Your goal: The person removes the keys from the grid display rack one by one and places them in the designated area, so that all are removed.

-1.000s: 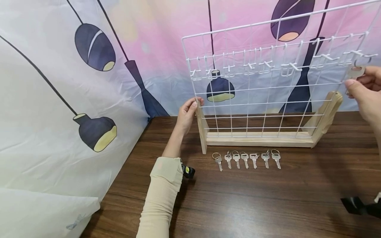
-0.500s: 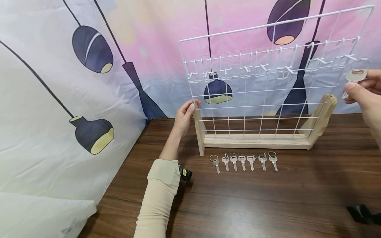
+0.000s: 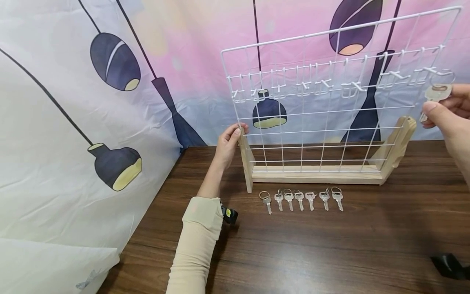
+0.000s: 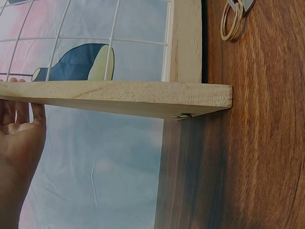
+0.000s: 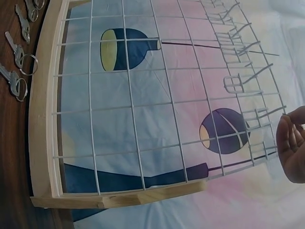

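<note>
In the head view, my left hand [image 3: 227, 143] grips the top of the left wooden upright [image 3: 245, 163] of a white wire grid rack [image 3: 315, 118]. The left wrist view shows several fingers [image 4: 23, 113] at that upright. At the rack's right end, my right hand [image 3: 449, 116] pinches a silver key [image 3: 438, 93] by its blade, bow upward. Its split ring [image 3: 443, 76] overlaps the tip of the rightmost white hook [image 3: 429, 70]; whether it is threaded on, I cannot tell. In the right wrist view, the right hand [image 5: 291, 145] largely hides the key.
Several keys with rings [image 3: 299, 200] lie in a row on the brown table [image 3: 312, 245], just before the rack's wooden base [image 3: 315, 176]. More white hooks [image 3: 304, 86] line the grid's upper bars. A printed cloth [image 3: 198, 53] hangs behind and at the left.
The view shifted slightly at first. My right hand drew the key a little to the right of the rack, then slightly back left toward the end hook. My left hand stays on the upright.
</note>
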The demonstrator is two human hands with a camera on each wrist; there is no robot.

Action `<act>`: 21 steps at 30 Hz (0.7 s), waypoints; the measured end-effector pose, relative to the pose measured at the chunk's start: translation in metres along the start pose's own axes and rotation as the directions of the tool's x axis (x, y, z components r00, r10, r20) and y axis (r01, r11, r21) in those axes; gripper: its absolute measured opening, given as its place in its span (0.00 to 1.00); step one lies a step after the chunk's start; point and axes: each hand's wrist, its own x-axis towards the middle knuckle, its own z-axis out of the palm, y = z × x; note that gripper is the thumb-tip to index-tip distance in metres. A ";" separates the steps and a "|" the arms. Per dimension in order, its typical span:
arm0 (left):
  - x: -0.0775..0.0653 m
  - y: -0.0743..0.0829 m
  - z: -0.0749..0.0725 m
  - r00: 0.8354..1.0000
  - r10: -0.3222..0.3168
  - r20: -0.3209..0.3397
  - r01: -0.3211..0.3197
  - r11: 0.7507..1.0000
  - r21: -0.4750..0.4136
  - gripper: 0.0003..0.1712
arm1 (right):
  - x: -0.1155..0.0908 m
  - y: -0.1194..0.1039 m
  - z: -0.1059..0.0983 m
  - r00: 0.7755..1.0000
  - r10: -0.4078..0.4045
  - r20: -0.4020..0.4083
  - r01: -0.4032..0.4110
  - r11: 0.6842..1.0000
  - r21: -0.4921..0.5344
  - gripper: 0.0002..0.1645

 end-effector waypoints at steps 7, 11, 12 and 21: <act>0.000 0.000 0.000 1.000 0.005 -0.001 -0.005 1.000 -0.010 0.16 | -0.012 -0.008 0.005 0.999 0.007 -0.037 -0.018 0.952 -0.306 0.14; 0.000 0.000 -0.001 1.000 0.006 0.003 -0.006 1.000 -0.013 0.16 | -0.023 -0.006 0.010 0.998 -0.032 -0.046 0.018 0.960 -0.278 0.14; 0.000 0.000 -0.001 1.000 0.005 0.004 -0.005 1.000 -0.013 0.16 | -0.026 -0.005 0.010 0.998 -0.028 -0.050 0.017 0.975 -0.221 0.14; 0.000 0.000 -0.001 1.000 -0.006 0.006 0.006 1.000 -0.029 0.16 | -0.051 0.004 0.003 0.992 0.118 -0.031 -0.122 0.983 -0.139 0.15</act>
